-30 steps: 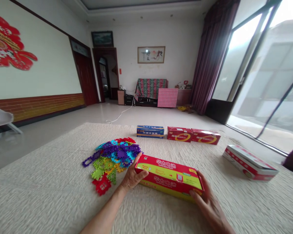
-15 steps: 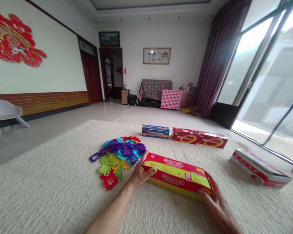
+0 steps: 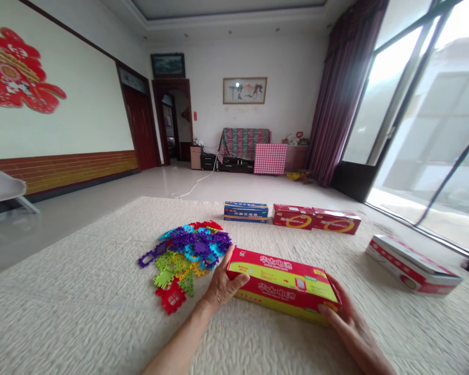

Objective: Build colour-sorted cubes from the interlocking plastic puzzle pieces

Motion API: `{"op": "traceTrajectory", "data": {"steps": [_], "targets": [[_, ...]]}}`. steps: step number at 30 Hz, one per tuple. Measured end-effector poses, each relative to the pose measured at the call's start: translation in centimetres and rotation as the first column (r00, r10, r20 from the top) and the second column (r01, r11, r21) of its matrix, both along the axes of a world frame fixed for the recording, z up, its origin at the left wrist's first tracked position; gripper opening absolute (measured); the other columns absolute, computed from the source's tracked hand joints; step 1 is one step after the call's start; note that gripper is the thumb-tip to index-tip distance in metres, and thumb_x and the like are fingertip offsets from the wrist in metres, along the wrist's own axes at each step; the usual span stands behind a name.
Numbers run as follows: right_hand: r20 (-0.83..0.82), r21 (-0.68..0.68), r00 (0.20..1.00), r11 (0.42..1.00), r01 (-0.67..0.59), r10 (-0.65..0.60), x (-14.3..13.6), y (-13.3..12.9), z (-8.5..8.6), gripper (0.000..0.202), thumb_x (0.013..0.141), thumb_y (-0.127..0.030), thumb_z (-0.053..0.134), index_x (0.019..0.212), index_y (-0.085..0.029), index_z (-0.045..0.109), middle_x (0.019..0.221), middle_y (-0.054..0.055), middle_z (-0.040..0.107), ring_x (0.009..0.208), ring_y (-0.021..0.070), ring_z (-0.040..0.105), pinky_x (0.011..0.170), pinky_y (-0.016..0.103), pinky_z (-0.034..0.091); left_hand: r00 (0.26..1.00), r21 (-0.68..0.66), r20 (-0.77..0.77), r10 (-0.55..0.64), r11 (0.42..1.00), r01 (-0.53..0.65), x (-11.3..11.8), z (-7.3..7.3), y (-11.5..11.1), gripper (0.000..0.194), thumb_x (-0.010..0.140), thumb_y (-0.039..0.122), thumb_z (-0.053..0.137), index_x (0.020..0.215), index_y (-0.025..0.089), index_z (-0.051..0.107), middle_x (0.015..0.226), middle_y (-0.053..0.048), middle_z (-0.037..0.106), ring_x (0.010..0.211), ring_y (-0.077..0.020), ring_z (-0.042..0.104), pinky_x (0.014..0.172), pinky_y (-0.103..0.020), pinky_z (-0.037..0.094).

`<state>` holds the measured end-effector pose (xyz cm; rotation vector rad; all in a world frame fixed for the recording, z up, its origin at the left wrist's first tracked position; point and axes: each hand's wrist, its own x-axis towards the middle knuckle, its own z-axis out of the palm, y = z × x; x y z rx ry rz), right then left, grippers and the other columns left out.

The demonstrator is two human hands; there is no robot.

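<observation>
Between my two hands is a long red and yellow-green battery box [image 3: 283,284], its printed top and near side facing me. My left hand [image 3: 222,284] grips its left end, thumb on the near side. Around the right end, my right hand [image 3: 346,312] is closed with its thumb at the near corner. The fingers behind the box are partly hidden. Just left of my left hand lies a heap of interlocking plastic pieces [image 3: 199,247] in purple, blue, green, yellow and red.
A blue battery box [image 3: 245,212] and two dark red boxes [image 3: 293,217] stand in a row on the cream quilted cover [image 3: 101,286]. At the right lies a white and red box [image 3: 412,265]. A pale chair [image 3: 2,187] stands at the far left.
The view has shifted slightly, so the room and heap sit a little further left and lower. Both hands keep their hold on the box, which has hardly moved.
</observation>
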<state>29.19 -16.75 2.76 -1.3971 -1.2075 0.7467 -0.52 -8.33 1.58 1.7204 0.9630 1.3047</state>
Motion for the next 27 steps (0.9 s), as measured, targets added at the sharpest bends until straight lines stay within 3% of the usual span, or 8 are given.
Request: {"op": "traceTrajectory", "data": {"steps": [5, 10, 16, 19, 22, 27], "targets": [[0.012, 0.023, 1.0, 1.0, 0.013, -0.013, 0.4, 0.0, -0.4, 0.077, 0.068, -0.05, 0.069, 0.137, -0.026, 0.044, 0.128, 0.01, 0.06, 0.112, 0.0317, 0.06, 0.08, 0.032, 0.058, 0.999, -0.032, -0.002, -0.045, 0.998, 0.045, -0.1, 0.3, 0.2, 0.103, 0.072, 0.063, 0.063, 0.15, 0.016, 0.015, 0.125, -0.011, 0.062, 0.115, -0.0265, 0.056, 0.103, -0.038, 0.042], [-0.025, 0.007, 1.0, 1.0, -0.012, 0.012, 0.9, 0.2, -1.0, 0.076, 0.069, -0.051, 0.068, 0.138, -0.029, 0.043, 0.135, 0.009, 0.055, 0.114, 0.0313, 0.059, 0.082, 0.033, 0.058, 0.999, -0.039, 0.032, -0.035, 0.999, 0.036, 0.2, -0.4, 0.5, 0.102, 0.073, 0.061, 0.063, 0.15, 0.017, 0.012, 0.126, -0.012, 0.06, 0.116, -0.0274, 0.056, 0.103, -0.038, 0.042], [-0.067, 0.01, 0.998, 1.0, 0.007, -0.006, 0.9, 0.3, -0.3, 0.075, 0.068, -0.05, 0.07, 0.136, -0.028, 0.047, 0.128, 0.01, 0.06, 0.114, 0.0329, 0.059, 0.081, 0.036, 0.058, 0.997, -0.075, 0.051, -0.05, 0.996, 0.053, 0.7, -0.8, 0.6, 0.102, 0.074, 0.058, 0.064, 0.15, 0.017, 0.009, 0.126, -0.012, 0.06, 0.114, -0.028, 0.058, 0.099, -0.04, 0.047], [-0.066, 0.011, 0.998, 1.0, 0.015, -0.014, 0.5, 0.5, 0.5, 0.076, 0.069, -0.051, 0.068, 0.137, -0.027, 0.046, 0.126, 0.011, 0.061, 0.112, 0.0331, 0.06, 0.08, 0.037, 0.059, 0.999, -0.073, 0.029, -0.03, 0.997, 0.032, 0.5, 0.5, 0.5, 0.1, 0.074, 0.058, 0.064, 0.149, 0.017, 0.012, 0.125, -0.012, 0.061, 0.112, -0.0279, 0.059, 0.098, -0.041, 0.047], [-0.075, 0.06, 0.997, 0.998, 0.031, -0.026, -0.5, 0.5, 1.1, 0.078, 0.072, -0.052, 0.067, 0.141, -0.026, 0.041, 0.129, 0.012, 0.059, 0.11, 0.0318, 0.061, 0.081, 0.036, 0.058, 0.999, -0.045, -0.008, -0.043, 0.998, 0.042, -0.8, 3.0, 0.4, 0.097, 0.073, 0.056, 0.066, 0.148, 0.018, 0.018, 0.122, -0.012, 0.063, 0.109, -0.0274, 0.06, 0.096, -0.041, 0.048], [-0.096, 0.113, 0.995, 0.994, -0.012, 0.023, -5.3, 1.3, 1.6, 0.077, 0.078, -0.053, 0.061, 0.144, -0.025, 0.033, 0.13, 0.013, 0.058, 0.107, 0.0289, 0.063, 0.082, 0.036, 0.056, 0.972, 0.18, -0.227, 0.056, 0.984, -0.014, -6.4, 7.6, 0.9, 0.087, 0.062, 0.055, 0.075, 0.135, 0.015, 0.047, 0.137, -0.015, 0.051, 0.125, -0.0324, 0.047, 0.108, -0.045, 0.037]]}}
